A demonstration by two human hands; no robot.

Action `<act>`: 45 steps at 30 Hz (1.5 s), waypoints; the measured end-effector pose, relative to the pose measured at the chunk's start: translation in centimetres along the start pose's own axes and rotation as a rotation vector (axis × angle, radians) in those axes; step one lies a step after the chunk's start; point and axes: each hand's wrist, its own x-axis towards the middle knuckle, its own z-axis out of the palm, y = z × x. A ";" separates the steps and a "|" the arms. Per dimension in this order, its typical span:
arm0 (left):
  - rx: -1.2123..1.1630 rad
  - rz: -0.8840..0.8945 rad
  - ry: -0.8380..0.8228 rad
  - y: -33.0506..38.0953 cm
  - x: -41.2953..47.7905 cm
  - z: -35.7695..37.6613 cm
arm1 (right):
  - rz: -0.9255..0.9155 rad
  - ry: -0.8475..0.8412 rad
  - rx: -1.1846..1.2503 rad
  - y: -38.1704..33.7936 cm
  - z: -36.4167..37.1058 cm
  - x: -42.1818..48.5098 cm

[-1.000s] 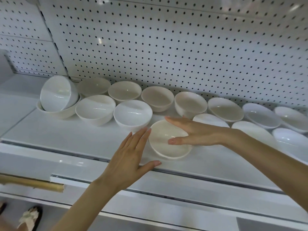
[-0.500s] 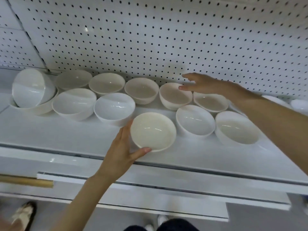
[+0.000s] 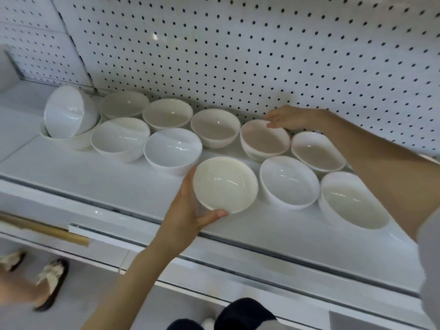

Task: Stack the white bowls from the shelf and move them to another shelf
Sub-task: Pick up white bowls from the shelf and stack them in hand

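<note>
Several white bowls stand in two rows on a white shelf. My left hand grips the front-middle bowl, thumb at its near rim and fingers behind its left side; the bowl tilts toward me. My right hand reaches to the back row and takes the far rim of a back-row bowl with its fingertips. At the far left, one bowl lies tipped on its side inside another.
A white pegboard wall rises right behind the bowls. More bowls crowd the right under my right forearm. A lower shelf edge with a wooden rod sits at the lower left. Another person's sandalled feet stand on the floor below.
My right hand left the front bowl, reached to the back row and came down onto a back bowl's rim. My left hand closed around the front bowl, which now tilts.
</note>
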 end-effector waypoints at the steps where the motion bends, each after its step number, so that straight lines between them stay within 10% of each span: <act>1: 0.009 -0.002 -0.004 0.0 -0.1 0.0 | -0.001 0.005 0.027 0.2 0.1 0.2; 13: -0.101 -0.065 -0.053 0.6 0.1 -1.0 | 0.112 0.054 0.461 1.4 0.2 -0.2; 22: -0.330 -0.056 0.344 2.8 -1.5 -2.9 | 0.067 0.364 0.696 -1.3 -2.3 -5.9; 45: -0.337 0.026 0.152 2.1 -0.2 1.3 | 0.011 -0.012 0.746 -8.5 5.2 -11.1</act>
